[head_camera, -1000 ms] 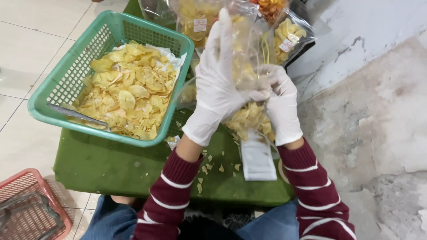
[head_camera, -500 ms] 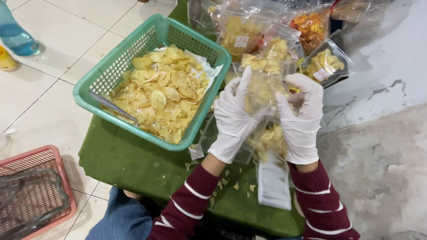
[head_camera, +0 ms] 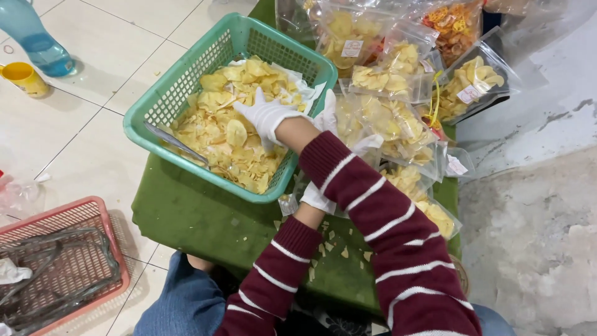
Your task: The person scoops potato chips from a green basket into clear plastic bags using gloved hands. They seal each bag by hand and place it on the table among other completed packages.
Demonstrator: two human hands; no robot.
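The green table (head_camera: 205, 218) is carrying the teal basket (head_camera: 186, 81) at ten o'clock. Your right hand (head_camera: 264, 115), gloved, is curling onto the chips (head_camera: 217, 134) inside. Your left hand (head_camera: 317, 196) is mostly hidden at five o'clock; grip unclear.

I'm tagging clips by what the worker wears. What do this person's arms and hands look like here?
Both hands wear thin white disposable gloves: the right hand shows its glove clearly, the left hand only partly, below the other arm. Both arms are in long dark red knitted sleeves with narrow white stripes and ribbed cuffs. No watch or jewellery shows.
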